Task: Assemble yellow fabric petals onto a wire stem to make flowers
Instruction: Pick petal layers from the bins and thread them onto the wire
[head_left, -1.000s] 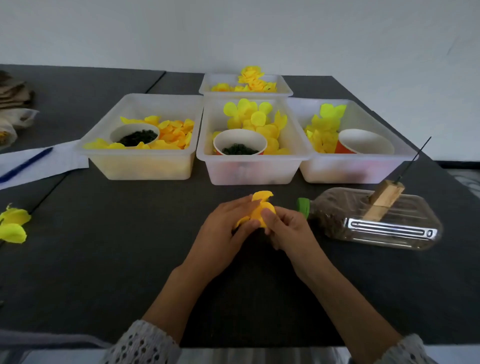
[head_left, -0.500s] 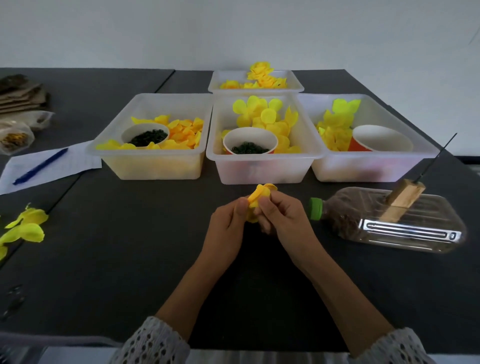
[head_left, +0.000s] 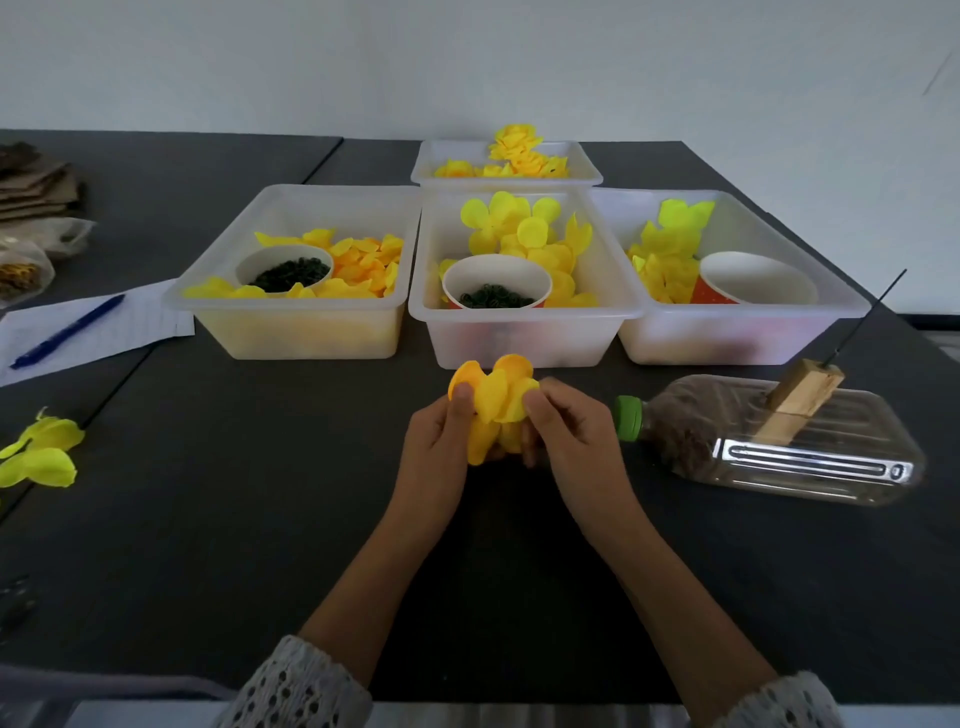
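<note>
Pinching rounded, soft yellow fabric petals (head_left: 493, 402) between left hand (head_left: 441, 441) and right hand (head_left: 569, 436), both grips holding them above the dark matte table (head_left: 234, 493).

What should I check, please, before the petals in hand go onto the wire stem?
1. Left hand grips the petal cluster: ok.
2. Right hand pinches the same cluster: ok.
3. Petals fanned out, not crumpled: ok.
4. Wire stands in the wooden block on the bottle, nothing on it: ok.
5. Centre hole of the petals lined up: cannot tell, hidden by fingers.
6. Green rings stocked in the middle cup: ok.
</note>
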